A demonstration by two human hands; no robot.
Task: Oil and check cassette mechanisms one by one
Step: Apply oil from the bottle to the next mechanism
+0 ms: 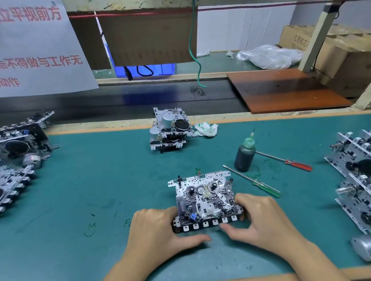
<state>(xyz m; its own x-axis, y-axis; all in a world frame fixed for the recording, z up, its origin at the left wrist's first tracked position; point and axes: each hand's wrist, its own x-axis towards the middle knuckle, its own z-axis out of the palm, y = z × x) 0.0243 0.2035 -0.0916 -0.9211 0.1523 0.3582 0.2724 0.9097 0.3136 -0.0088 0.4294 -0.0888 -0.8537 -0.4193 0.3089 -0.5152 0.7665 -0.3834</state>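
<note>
Two hands (161,226) gripping cassette mechanism (205,201)

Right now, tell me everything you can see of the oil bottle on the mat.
The oil bottle is a small soft-looking plastic squeeze bottle, translucent and dark with the liquid inside, filled nearly to the shoulder. It has a green cone cap ending in a thin dark needle tip that points up and slightly right. It stands upright on the green mat, right of centre, beyond the cassette mechanism being held. No hand touches it. The shaft tip of the green-handled screwdriver lies close by its base; contact cannot be told.
</note>
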